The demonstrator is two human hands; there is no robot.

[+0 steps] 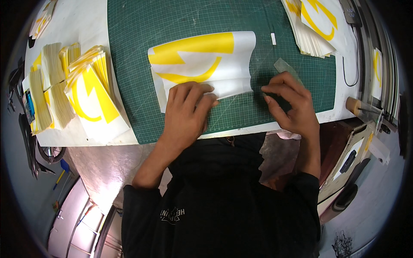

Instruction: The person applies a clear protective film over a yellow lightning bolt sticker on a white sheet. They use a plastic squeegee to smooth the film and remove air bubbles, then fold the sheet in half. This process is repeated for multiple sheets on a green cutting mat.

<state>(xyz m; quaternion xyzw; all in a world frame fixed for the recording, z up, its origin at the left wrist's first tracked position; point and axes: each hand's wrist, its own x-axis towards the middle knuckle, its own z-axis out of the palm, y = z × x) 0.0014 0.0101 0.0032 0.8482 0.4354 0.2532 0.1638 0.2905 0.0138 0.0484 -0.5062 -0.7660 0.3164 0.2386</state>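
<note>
A white sheet (238, 53) printed with a bold yellow design lies curled over on a green cutting mat (180, 17). My left hand (185, 107) rests on its near edge, with thumb and fingers closed on the folded paper. To the right of the sheet, my right hand (294, 105) hovers over the mat. Its thumb and fingertips curve toward each other with a small gap, and I see nothing held between them. Just beyond that hand, a clear flat plastic piece (284, 66) lies partly hidden by the fingers.
Stacks of yellow-and-white printed sheets (92, 101) cover the table's left side. Another stack (312, 41) sits at the far right. A small white strip (273, 39) lies on the mat. A grey device (350, 13) with a cable and a clear holder (368, 111) stand along the right edge.
</note>
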